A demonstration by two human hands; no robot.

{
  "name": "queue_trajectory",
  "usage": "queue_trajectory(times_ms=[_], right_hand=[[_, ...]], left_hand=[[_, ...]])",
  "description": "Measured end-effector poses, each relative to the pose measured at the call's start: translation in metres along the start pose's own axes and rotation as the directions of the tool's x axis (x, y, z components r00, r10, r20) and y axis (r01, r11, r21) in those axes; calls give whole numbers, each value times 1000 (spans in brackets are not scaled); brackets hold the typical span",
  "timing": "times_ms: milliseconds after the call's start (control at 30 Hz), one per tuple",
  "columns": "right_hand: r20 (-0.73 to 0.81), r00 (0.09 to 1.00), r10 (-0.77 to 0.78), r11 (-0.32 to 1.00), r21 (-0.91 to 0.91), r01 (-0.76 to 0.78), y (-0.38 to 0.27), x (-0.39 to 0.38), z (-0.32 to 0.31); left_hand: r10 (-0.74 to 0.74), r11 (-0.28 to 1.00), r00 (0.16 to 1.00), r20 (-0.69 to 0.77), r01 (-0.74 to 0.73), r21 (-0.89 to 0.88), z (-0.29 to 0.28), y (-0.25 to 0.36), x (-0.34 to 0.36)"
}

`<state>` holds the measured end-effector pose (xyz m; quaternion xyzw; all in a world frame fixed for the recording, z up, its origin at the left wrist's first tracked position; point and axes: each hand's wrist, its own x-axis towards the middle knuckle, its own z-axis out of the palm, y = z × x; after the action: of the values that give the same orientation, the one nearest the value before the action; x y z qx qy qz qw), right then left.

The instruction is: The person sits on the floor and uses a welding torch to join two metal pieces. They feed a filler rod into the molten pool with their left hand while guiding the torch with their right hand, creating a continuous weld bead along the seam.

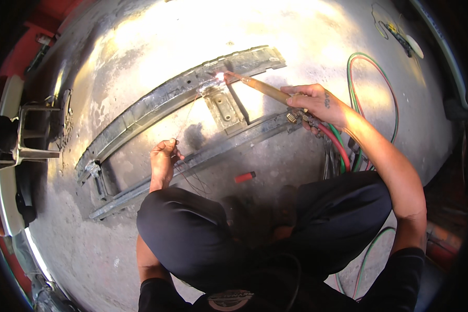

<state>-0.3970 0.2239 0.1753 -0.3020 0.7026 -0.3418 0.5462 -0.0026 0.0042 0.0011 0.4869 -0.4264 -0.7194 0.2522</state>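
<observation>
My right hand is closed around the handle of a gas torch, a long brass-coloured tube with valve knobs near my fingers. Its tip glows bright against a curved grey metal frame on the floor, close to where a cross bracket with holes joins it. Between the fingertips of my left hand is a thin filler wire, whose far end reaches toward the bracket's upper corner near the glow. More of the wire hangs in loose loops below that hand.
Red and green hoses run from the torch and loop over the floor at right. A red cylinder lies before my knees. At left is a plastic stool. A tool with a yellow part and a disc lies far right.
</observation>
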Motion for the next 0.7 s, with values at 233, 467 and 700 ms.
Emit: queue_trajectory(times_ms=[233,467,700], right_hand=[[2,1000,9,1000,8,-9,-5,-2,2],[0,1000,-4,1000,2,4,-3,0,2],[3,1000,-21,1000,5,21,-1,0,3]], left_hand=[[1,1000,1000,-7,-1,2,0,2,-1],[12,1000,1000,5,-12,0,-1,-1,1],[5,1000,1000,-6,-5,9,1,2,0]])
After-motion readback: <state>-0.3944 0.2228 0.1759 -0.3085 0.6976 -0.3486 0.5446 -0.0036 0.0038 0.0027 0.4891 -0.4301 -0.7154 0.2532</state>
